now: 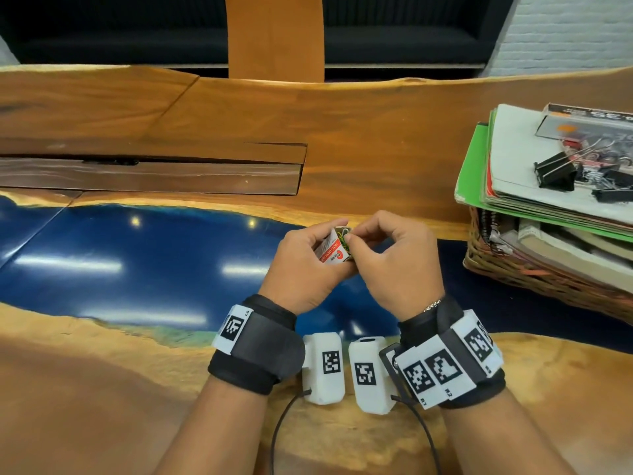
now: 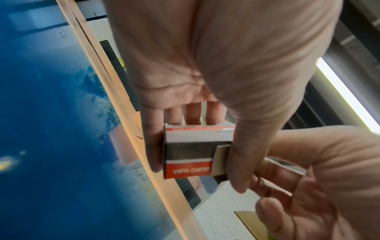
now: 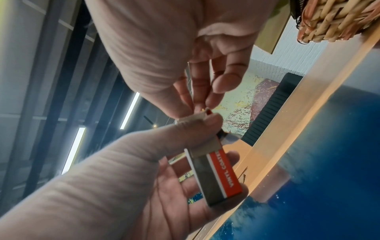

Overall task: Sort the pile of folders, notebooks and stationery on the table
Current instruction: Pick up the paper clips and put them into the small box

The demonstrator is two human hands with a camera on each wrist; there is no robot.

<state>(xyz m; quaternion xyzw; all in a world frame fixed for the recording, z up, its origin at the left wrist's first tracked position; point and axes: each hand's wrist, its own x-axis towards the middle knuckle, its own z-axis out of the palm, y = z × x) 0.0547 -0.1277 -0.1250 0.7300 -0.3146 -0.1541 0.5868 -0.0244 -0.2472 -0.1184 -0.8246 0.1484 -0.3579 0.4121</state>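
Observation:
A small red, white and grey paper clip box [image 1: 329,252], printed "VINYL COATED", is held above the blue resin strip of the table [image 1: 137,262]. My left hand [image 1: 308,260] grips the box [image 2: 188,152] with the thumb on one side and the fingers behind it. The box's far end is open, and coloured clips show inside. My right hand [image 1: 351,238] pinches at that open end with thumb and fingertips. In the right wrist view the pinch sits at the white top flap of the box [image 3: 216,175]. What exactly is between the fingertips stays hidden.
A wicker basket [image 1: 507,269] at the right holds notebooks, with green and white folders [image 1: 474,166] stacked on top. Black binder clips [image 1: 555,174] and a clear plastic pack [image 1: 582,123] lie on that stack. A raised wooden slab [image 1: 150,174] crosses the far left, a chair back [image 1: 274,36] behind.

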